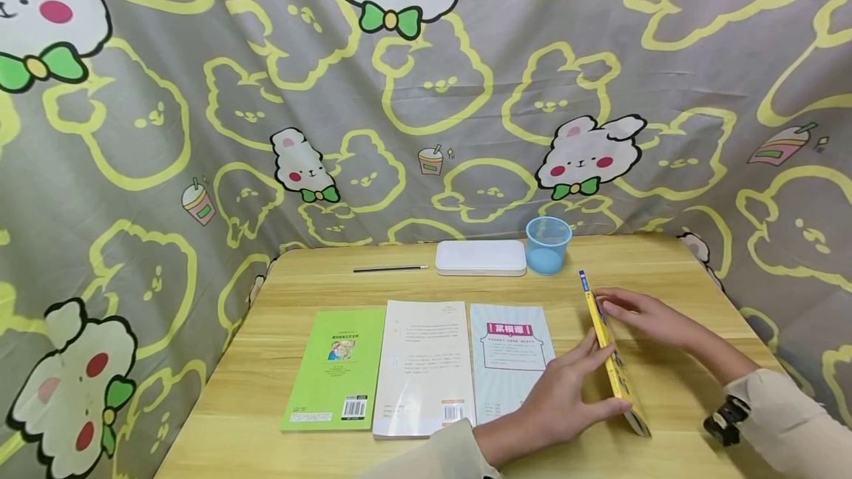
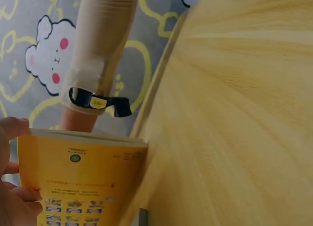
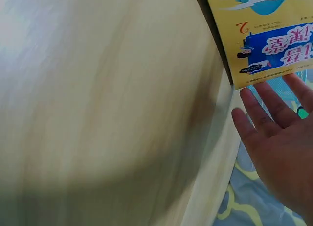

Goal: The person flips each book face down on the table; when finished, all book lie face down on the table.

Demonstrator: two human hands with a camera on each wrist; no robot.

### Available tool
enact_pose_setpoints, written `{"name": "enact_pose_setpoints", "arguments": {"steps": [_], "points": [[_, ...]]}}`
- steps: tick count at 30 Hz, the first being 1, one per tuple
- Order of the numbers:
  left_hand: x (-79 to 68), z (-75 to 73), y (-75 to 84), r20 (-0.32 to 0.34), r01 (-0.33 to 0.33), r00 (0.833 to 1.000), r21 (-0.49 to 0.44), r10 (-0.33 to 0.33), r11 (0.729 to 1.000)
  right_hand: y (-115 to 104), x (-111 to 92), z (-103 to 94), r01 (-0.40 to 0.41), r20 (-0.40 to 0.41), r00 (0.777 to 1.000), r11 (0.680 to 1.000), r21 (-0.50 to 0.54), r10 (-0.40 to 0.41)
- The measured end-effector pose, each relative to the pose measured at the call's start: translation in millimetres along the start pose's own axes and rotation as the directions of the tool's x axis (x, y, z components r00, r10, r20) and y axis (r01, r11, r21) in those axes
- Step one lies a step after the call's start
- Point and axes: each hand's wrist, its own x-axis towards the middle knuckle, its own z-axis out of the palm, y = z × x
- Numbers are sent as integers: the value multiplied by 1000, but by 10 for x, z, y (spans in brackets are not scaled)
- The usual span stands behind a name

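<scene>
A yellow book (image 1: 609, 361) stands on edge at the right of the wooden table, tilted. My left hand (image 1: 559, 394) holds it from the left, thumb at the near end and fingers against its side. In the left wrist view, the fingers (image 2: 24, 199) touch the yellow back cover (image 2: 83, 172) of the book. On the far right side, my right hand (image 1: 655, 324) has its fingers near the book's far end. The right wrist view shows the right hand (image 3: 279, 133) with fingers extended at the edge of the front cover (image 3: 269, 25).
Left of the yellow book lie a pale blue book (image 1: 509, 338), a cream book (image 1: 426, 361) and a green book (image 1: 333, 375) in a row. Behind them are a black pencil (image 1: 390, 269), a white case (image 1: 481, 258) and a blue translucent cup (image 1: 548, 246). Patterned cloth (image 1: 413, 102) hangs behind the table.
</scene>
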Motion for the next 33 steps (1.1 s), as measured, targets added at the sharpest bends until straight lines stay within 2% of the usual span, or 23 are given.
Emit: {"name": "enact_pose_setpoints", "arguments": {"steps": [2,6,15,21,26,33], "points": [[5,-17,15,-3,-1,1000,5,1,1000,-25,16,1,-2,8,1000,1000,24,2],[15,-44,42,-8,-9,1000,23,9,1000,-87,38,-7,8,36,999,991,137,-13],[22,-79,84,-24,-11,1000,44,12,999,-228,59,-22,13,58,998,945,325,-34],[41,-103,105,-28,-9,1000,74,11,997,-316,100,-25,-28,100,995,887,462,-21],[66,-121,120,-13,8,1000,116,-7,993,-342,120,-19,-58,129,992,842,537,-14],[112,-128,133,0,35,999,154,-35,987,-296,133,5,-55,135,990,746,663,-47]]}}
